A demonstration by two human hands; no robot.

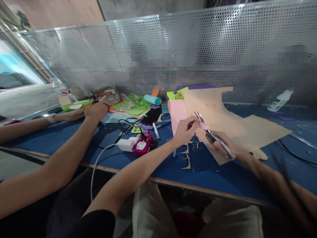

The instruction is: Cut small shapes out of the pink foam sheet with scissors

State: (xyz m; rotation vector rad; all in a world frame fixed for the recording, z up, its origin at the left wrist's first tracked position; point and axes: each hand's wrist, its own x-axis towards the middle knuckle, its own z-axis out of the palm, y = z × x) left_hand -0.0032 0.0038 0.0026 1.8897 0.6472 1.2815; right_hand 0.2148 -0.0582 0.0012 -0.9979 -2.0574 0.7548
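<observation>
Two bare hands work over one blue tabletop [158, 168]: the right hand [230, 144] is wrapped round the handles of one pair of scissors [208, 132], and the left hand [186, 129] pinches one small pink paper scrap [203, 126] beside the blades. The scissors are silvery metal, their slim blades parted. Beneath and beyond lies a large, smooth tan sheet [210, 102] with irregular edges — beside it, one curled pink sheet [176, 110]. One glossy magenta socket block [142, 144] carries two plugs, one white, one black. One white bottle [279, 100] has a green-printed label — its lettering seems too blurred to read.
</observation>
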